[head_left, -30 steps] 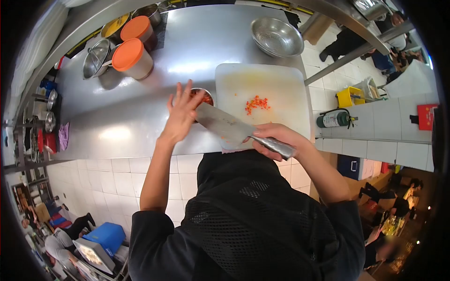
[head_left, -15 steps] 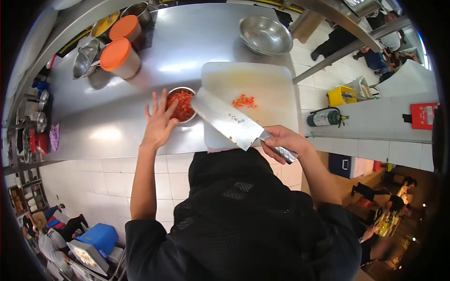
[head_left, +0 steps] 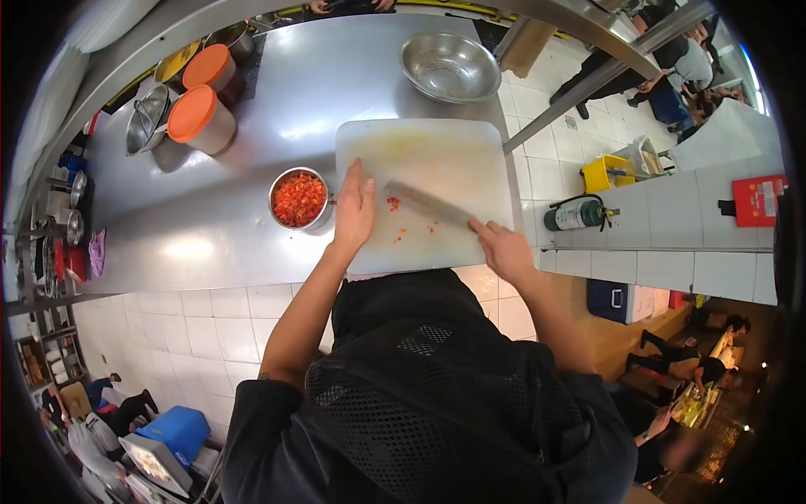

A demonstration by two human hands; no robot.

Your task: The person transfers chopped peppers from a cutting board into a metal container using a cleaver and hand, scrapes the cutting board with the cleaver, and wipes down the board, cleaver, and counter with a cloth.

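My right hand grips the handle of a cleaver, whose blade stands nearly edge-down on the white cutting board. By the blade lies a small heap of chopped red chili or pepper, with loose bits scattered nearer me. My left hand is open at the board's left edge, fingers stretched away from me and holding nothing. Just left of it stands a metal cup filled with chopped red pieces.
A perforated metal bowl sits behind the board. Orange-lidded tubs and a strainer stand at the back left of the steel table. A shelf post rises at the right. Other people are farther off.
My left hand has left the cup and moved right to the board's edge. The cleaver has turned from flat to nearly edge-down over the board, and fewer chopped pieces lie there.
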